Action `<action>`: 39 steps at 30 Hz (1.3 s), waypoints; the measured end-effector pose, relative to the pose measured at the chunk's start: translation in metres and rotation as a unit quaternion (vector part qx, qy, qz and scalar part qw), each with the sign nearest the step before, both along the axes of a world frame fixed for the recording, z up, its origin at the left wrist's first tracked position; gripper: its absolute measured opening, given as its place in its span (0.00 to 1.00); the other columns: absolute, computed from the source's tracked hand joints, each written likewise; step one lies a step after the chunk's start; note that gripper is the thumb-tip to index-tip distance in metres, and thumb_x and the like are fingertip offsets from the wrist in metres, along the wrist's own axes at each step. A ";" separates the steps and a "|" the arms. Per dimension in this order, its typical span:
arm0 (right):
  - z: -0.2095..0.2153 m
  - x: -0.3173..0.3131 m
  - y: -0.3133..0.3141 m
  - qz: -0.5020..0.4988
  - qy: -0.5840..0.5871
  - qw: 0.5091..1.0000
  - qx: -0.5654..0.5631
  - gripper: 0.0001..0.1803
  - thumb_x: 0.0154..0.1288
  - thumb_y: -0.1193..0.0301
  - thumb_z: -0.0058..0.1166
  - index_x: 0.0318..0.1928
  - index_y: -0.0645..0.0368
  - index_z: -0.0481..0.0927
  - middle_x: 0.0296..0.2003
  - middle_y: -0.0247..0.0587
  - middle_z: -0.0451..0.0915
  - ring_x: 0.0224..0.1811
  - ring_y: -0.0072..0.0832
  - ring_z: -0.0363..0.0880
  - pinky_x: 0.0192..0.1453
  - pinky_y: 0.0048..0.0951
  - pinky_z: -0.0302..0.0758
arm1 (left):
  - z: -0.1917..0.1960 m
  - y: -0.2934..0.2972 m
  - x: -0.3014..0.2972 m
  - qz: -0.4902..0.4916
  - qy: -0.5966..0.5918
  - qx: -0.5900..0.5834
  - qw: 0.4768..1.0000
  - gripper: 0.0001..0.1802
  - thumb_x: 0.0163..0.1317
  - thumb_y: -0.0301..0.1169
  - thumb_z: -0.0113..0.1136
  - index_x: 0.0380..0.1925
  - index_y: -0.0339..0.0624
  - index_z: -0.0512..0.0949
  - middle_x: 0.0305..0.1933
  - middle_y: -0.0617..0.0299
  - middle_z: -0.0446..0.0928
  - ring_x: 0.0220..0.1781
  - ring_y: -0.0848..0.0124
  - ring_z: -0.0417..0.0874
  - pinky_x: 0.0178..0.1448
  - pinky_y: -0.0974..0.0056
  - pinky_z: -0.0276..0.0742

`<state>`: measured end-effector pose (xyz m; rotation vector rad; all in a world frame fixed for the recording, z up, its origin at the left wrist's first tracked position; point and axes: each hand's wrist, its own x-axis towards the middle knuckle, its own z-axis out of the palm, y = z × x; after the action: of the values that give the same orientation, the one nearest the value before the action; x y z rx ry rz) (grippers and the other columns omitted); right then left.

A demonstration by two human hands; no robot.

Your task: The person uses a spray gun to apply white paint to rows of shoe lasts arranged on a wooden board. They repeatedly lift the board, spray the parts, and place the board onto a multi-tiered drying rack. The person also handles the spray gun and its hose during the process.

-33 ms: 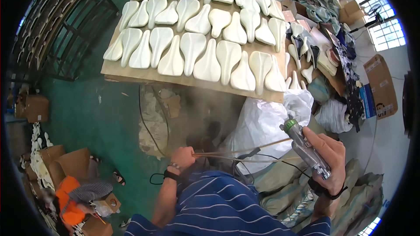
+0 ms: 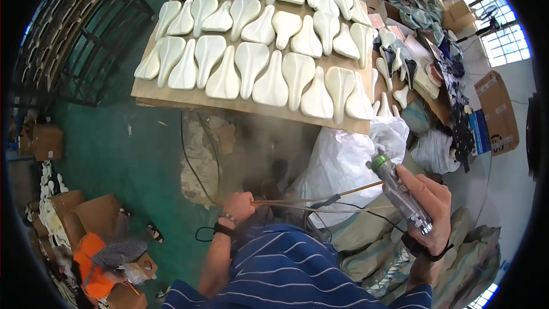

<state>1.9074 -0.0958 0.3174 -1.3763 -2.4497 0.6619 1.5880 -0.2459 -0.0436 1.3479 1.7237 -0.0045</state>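
Observation:
Raised at the right, my right hand (image 2: 432,203) is wrapped round a grey metal spray gun (image 2: 399,193) with a green collar, its head tilted up and to the left. My left hand (image 2: 238,206) is closed in front of my body on thin tan hoses (image 2: 297,201), which stretch across toward the gun. Beyond both hands, rows of cream-white bicycle saddle pieces (image 2: 251,68) lie on a brown board (image 2: 214,100), apart from my hands.
A white plastic sack (image 2: 331,166) stands under the board's right corner. Greenish sacks (image 2: 377,263) lie below my right hand. More saddle pieces and cardboard boxes (image 2: 496,113) are at the right. A dark rack (image 2: 86,40) stands far left. A co-worker in orange (image 2: 91,263) is at lower left.
The co-worker in orange at the lower left has shifted slightly. My hands, the spray gun and the saddle pieces stay practically where they were.

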 end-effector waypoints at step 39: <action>0.016 0.082 -0.029 0.053 -0.073 0.993 -0.071 0.36 0.47 0.73 0.65 0.63 0.62 0.79 0.32 0.43 0.82 0.31 0.39 0.83 0.32 0.35 0.75 | 0.013 0.031 0.080 -0.076 0.005 -0.007 0.997 0.11 0.54 0.37 0.63 0.33 0.47 0.85 0.35 0.47 0.85 0.41 0.46 0.86 0.46 0.47 0.81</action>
<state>1.9893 -0.1243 0.3338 -1.3999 -2.6509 0.8018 1.6677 -0.2153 -0.0304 1.4687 1.6225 -0.1090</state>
